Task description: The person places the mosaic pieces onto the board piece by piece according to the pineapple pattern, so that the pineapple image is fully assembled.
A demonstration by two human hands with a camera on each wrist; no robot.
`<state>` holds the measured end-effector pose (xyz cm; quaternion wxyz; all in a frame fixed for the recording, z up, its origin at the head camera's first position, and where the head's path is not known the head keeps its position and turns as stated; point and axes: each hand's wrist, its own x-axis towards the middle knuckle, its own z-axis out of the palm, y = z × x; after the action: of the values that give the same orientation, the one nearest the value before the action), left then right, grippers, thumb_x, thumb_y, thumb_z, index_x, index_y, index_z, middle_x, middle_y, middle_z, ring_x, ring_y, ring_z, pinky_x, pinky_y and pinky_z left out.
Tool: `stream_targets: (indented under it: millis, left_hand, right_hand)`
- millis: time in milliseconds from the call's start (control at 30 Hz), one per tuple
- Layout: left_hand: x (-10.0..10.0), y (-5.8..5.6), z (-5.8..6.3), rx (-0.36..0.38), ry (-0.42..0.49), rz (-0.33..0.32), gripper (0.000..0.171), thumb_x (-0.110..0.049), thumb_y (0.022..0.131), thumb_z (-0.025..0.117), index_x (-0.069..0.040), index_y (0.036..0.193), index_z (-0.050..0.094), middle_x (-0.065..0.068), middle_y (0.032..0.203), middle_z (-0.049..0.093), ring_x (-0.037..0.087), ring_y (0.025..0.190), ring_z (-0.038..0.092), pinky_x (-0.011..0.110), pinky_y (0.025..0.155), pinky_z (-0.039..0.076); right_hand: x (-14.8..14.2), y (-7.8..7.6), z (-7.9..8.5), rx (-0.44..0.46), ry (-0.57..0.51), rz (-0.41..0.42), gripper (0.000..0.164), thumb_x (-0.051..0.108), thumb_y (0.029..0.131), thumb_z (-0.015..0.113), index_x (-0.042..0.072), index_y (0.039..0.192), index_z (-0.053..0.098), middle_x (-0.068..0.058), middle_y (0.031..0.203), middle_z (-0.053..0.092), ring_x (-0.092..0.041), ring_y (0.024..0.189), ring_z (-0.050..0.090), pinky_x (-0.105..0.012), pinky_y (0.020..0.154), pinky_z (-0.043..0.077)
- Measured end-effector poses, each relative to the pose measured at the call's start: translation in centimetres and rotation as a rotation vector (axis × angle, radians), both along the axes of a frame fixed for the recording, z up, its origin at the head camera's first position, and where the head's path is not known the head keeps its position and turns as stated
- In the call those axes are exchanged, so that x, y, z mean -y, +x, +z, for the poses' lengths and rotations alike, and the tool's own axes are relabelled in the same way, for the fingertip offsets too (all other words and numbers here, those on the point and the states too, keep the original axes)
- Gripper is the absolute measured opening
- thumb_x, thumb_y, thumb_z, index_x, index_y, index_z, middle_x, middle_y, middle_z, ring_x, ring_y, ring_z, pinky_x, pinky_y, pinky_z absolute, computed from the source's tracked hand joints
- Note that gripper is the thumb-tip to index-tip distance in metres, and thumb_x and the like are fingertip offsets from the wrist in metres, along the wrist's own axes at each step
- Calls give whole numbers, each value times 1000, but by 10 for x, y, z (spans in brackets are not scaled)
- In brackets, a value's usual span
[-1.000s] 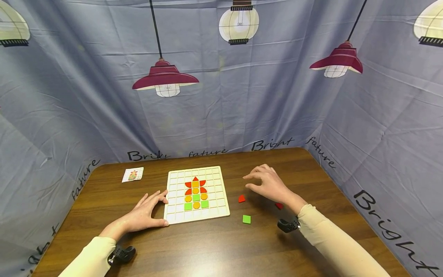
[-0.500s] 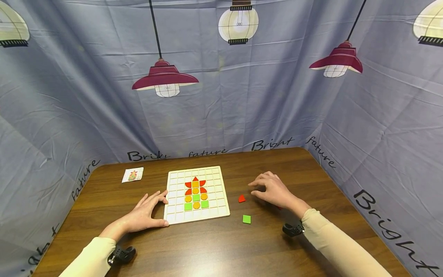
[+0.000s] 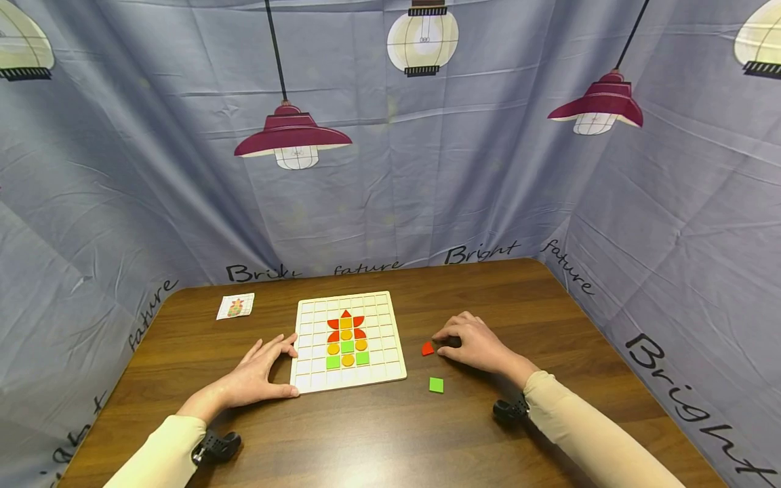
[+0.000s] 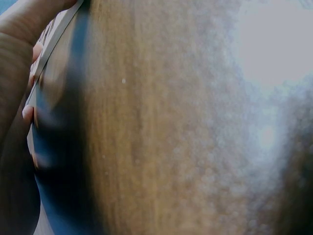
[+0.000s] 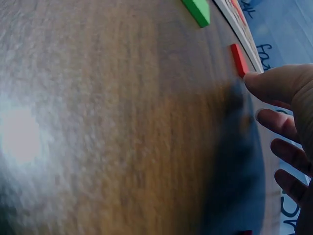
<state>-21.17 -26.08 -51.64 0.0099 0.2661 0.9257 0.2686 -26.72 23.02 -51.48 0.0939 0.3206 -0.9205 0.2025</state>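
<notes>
A white square-grid board [image 3: 384,362] lies flat on the table, bearing a pattern of red, orange and green tiles [image 3: 347,346]. My left hand [image 3: 259,376] rests at its left side, with thumb at the near corner and fingertips touching the edge. Just right of the board lies a loose red tile [image 3: 427,348]. My right hand [image 3: 478,343] hovers close beside that tile, thumb and index apart with nothing between them. In the right wrist view the thumb tip [image 5: 253,81] is very near or touching the red tile [image 5: 239,59]; I cannot tell which.
A loose green square tile [image 3: 436,385] lies nearer me, right of the board. A small pattern card [image 3: 235,306] lies at the back left of the brown wooden table [image 3: 342,440]. Printed curtains [image 3: 390,203] stand behind and beside it. A dark red bit [image 5: 247,232] shows low in the right wrist view.
My right hand first drew slightly right and down, then came left and lower toward the loose red tile. Another red tile under the right wrist is now hidden. The left hand stays at the board.
</notes>
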Motion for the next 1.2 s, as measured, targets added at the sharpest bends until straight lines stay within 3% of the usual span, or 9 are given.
stream_targets:
  millis: [600,1200]
  left_hand:
    - [0,-1,0,-4,9,-9,62,-57,80,82,-19,121,55,16,162,37,46,149,28,70,118,6]
    - [1,-1,1,-1,6,-10,63,-57,81,81,-19,123,54,15,162,36,45,149,27,69,118,6]
  right_hand:
    - [9,-4,-4,32,21,-3,24,34,88,81,28,111,79,14,101,63,-13,101,52,-40,88,44]
    - [14,-6,-4,24,9,52,25,33,92,77,29,116,77,13,105,64,-13,103,53,-41,89,46]
